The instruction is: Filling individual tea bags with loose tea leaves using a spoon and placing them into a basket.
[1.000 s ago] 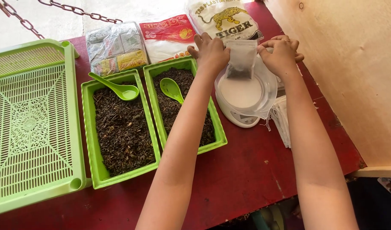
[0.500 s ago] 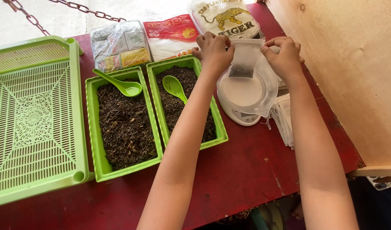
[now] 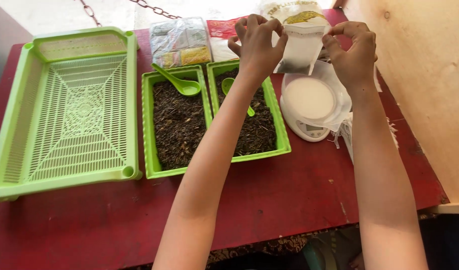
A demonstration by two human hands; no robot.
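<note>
I hold a small white filter pouch (image 3: 300, 50) upright above the round white scale (image 3: 309, 102), my left hand (image 3: 257, 42) and right hand (image 3: 352, 52) each pinching a top corner, apparently to keep its mouth level. Two green trays of dark loose tea (image 3: 179, 122) sit left; the red table (image 3: 289, 200) lies bare nearer me.

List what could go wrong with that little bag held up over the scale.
1. The small white bag hangs between the left hand and right hand, pinched only at its top corners; a slip could drop it and its dark contents onto the scale.
2. The left forearm crosses over the right tray of dark leaves and its green spoon; lowering it might knock the spoon or scatter leaves.
</note>
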